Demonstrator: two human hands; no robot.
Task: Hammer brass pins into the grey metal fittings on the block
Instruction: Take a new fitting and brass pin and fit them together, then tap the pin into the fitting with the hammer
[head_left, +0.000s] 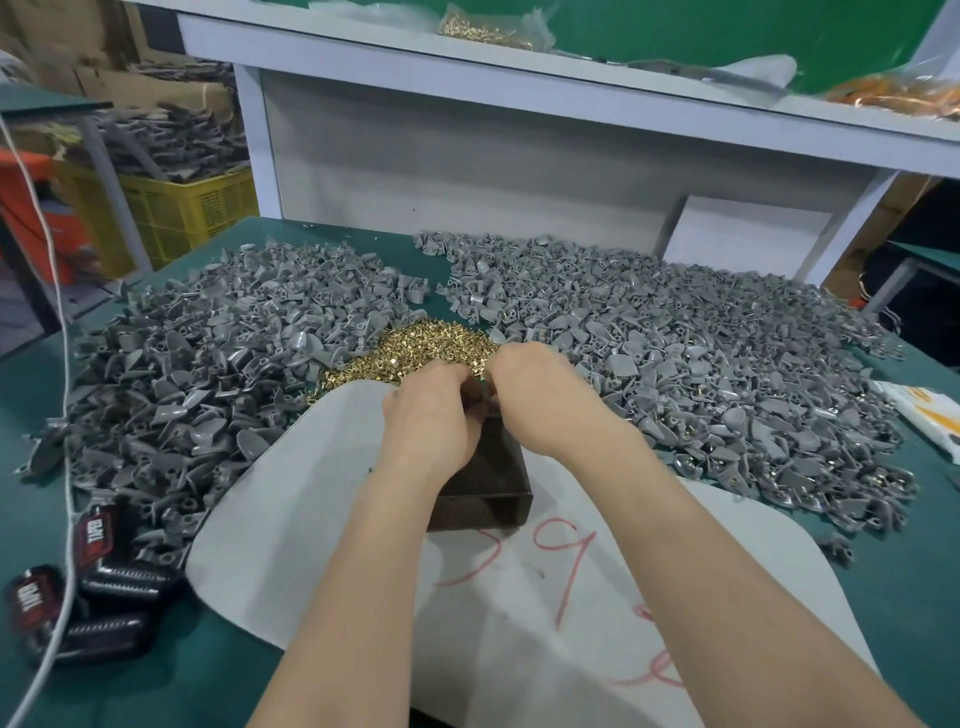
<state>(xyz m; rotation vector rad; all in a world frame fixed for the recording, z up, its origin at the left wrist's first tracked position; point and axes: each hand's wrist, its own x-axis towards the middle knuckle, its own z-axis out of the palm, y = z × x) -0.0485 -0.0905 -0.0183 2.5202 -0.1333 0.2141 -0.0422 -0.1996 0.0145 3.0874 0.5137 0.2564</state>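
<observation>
Dark block (485, 486): your left hand (430, 418) and right hand (543, 397) hide its top; whether the fingers grasp anything cannot be told. Brass pins (421, 345) behind; grey fittings (208, 364) flanking.

Green table (171, 686) bears grey fittings (208, 364), brass pins (431, 343), a white sheet (311, 493), black tags (119, 577)

Both grips meet over the far end of the block (483, 506), where the curled fingers of the left hand (428, 415) and right hand (540, 400) hide whatever lies between them; whether either pinches anything cannot be told. The wrists cover much of the block's top. Beyond the grips the brass pins (415, 345) are too small to tell apart. Nearer than the grips, the right forearm covers part of the red writing (573, 587). Far right of the grips, the edge cuts a white and orange packet (930, 415).
</observation>
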